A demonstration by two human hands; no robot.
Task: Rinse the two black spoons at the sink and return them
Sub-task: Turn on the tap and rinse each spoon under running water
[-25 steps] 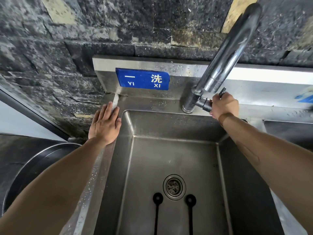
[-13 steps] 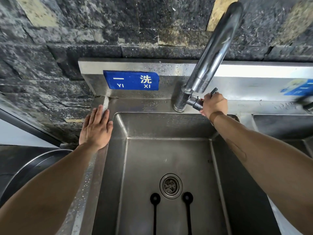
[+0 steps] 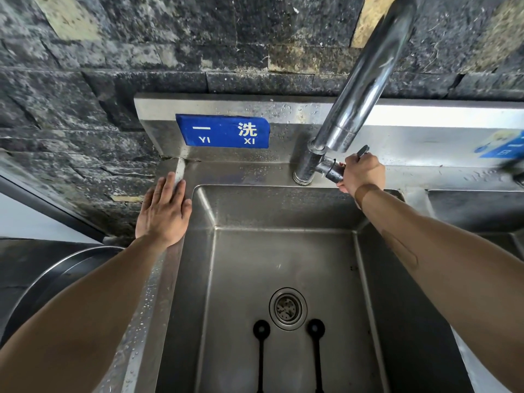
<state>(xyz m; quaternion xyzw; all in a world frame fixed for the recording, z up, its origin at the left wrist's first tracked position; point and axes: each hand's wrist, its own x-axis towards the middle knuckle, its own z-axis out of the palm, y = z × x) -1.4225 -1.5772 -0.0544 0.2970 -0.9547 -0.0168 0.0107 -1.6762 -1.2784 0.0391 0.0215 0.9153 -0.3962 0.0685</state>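
Observation:
Two black spoons lie side by side on the floor of the steel sink [image 3: 195, 279], just below the drain [image 3: 287, 308]: the left spoon [image 3: 261, 347] and the right spoon [image 3: 316, 347], bowls toward the drain, handles running off the bottom edge. My right hand [image 3: 361, 173] grips the tap handle at the base of the tall chrome faucet [image 3: 360, 80]. My left hand [image 3: 164, 211] rests flat, fingers straight, on the sink's left rim. No water is seen running.
A blue sign [image 3: 222, 131] is fixed to the steel backsplash. A dark stone wall rises behind. A large round steel pot [image 3: 48, 282] stands left of the sink. A second basin [image 3: 476, 208] lies to the right.
Both hands keep their places on the rim and the tap handle. The view has shifted slightly, so the sink and faucet sit a little further left in frame.

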